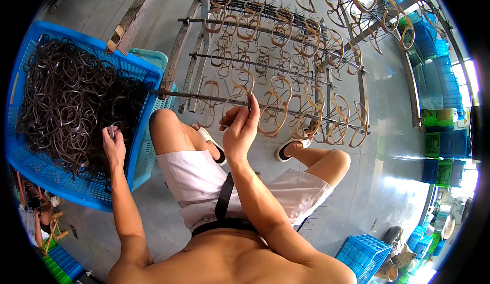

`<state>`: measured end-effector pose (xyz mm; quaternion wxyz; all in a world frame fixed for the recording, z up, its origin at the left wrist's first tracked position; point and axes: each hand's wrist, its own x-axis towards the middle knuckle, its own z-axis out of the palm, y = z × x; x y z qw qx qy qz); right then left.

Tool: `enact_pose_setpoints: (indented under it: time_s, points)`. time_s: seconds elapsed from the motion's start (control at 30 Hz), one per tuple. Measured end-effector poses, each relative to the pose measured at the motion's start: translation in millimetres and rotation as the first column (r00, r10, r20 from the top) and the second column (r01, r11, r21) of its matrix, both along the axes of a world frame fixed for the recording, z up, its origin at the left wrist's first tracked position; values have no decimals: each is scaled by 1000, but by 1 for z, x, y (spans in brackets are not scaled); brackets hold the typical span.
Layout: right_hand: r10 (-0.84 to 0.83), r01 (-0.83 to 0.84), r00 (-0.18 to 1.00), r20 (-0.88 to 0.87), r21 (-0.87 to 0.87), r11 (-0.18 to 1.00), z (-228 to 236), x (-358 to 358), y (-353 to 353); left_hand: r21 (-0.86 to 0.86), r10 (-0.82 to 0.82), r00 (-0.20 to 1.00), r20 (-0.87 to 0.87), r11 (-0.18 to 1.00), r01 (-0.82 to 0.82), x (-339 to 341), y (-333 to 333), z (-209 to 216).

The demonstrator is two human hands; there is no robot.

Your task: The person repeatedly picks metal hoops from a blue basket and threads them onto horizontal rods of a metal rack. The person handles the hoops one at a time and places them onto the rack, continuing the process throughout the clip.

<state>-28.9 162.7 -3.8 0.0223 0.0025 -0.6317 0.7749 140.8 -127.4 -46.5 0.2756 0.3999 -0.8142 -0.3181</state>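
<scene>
My right hand (242, 133) is raised at the front rod (199, 96) of a rack, its fingers closed at the near side of a tan eyeglass frame (246, 73) that loops over the rod. More tan and brown eyeglass frames (278, 105) hang along the same rod to the right. Over the right side of a blue basket (97, 200), my left hand (114, 143) has thumb and fingers pinched together; whatever is between them is too small to make out. A tangled heap of dark, glossy eyeglass frames (66, 105) fills the basket.
Farther rods (255, 28) carry several rows of frames, with a metal upright (205, 13) beside them. A pale teal crate (145, 156) sits under the blue basket. Another blue crate (362, 256) stands lower right; stacked crates (443, 143) line the right. A person (43, 217) is at lower left.
</scene>
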Motion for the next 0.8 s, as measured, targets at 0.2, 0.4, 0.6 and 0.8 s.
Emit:
enact_pose_setpoints:
  time_s: [0.2,0.4,0.6,0.8]
  points:
    - [-34,50,995,-95,172,984,-11,5,-13,145,-46,997,-61,988,55,6,4,-1]
    - [101,-59,984,-150,259,964,-9,6,-12,247,45,975,-219,969,11,-1,5,-8]
    - [88,22,961,-262,390,920,-7,8,-15,291,27,979,-203,956,35,-1,9,-7]
    - [60,17,979,-195,371,928,-12,5,-7,288,85,958,-275,958,-2,-5,14,3]
